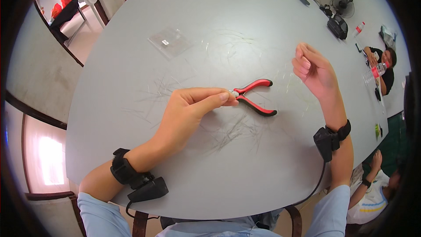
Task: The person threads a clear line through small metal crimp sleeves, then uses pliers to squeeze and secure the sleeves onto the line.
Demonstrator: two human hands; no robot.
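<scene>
Over the middle of the table my left hand (186, 107) is closed in a pinch, thumb against forefinger. Its fingertips cover the jaws of a pair of pliers (256, 106) with red and black handles spread apart. Whether the fingers touch the pliers or hold some small thing above them, I cannot tell. My right hand (316, 71) is raised on the right, fingers curled and tips pressed together; anything in them is too fine to make out. Thin wire-like pieces (237, 135) lie below the pliers, and more thin pieces (164, 87) are scattered to the left.
A clear plastic bag (170, 42) lies farther back, near some fine curved strands (239, 39). Along the right edge stand bottles (379, 69), a black pouch (337, 27) and a fan (342, 4). Two people sit at the right. Cabled black devices are strapped to my wrists.
</scene>
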